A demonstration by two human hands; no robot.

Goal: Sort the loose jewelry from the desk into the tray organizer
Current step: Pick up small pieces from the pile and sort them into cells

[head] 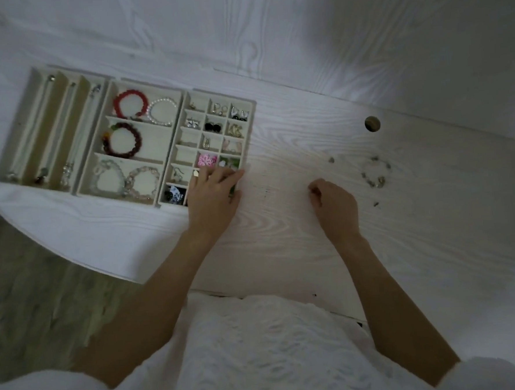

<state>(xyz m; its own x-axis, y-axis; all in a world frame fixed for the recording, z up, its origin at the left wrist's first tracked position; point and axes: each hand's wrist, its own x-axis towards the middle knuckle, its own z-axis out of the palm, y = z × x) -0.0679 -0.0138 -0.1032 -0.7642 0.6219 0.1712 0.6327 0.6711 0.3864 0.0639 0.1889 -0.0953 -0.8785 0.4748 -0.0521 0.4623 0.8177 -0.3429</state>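
The cream tray organizer (180,94) lies at the desk's left, with long slots of necklaces, wide cells of bead bracelets and a grid of small cells with earrings. My left hand (212,193) rests over the grid's near right corner, fingers stretched flat across the cells beside a pink flower piece (206,159). Whether it holds anything is hidden. My right hand (336,203) sits on the bare desk with fingers curled under. A loose beaded bracelet (375,171) lies just right of it, with a small loose piece (331,160) and another (377,204) nearby.
The white wood-grain desk (283,238) has a round cable hole (372,124) at the back right. Its near left edge drops off to the floor (39,298). My white clothing fills the bottom of the view.
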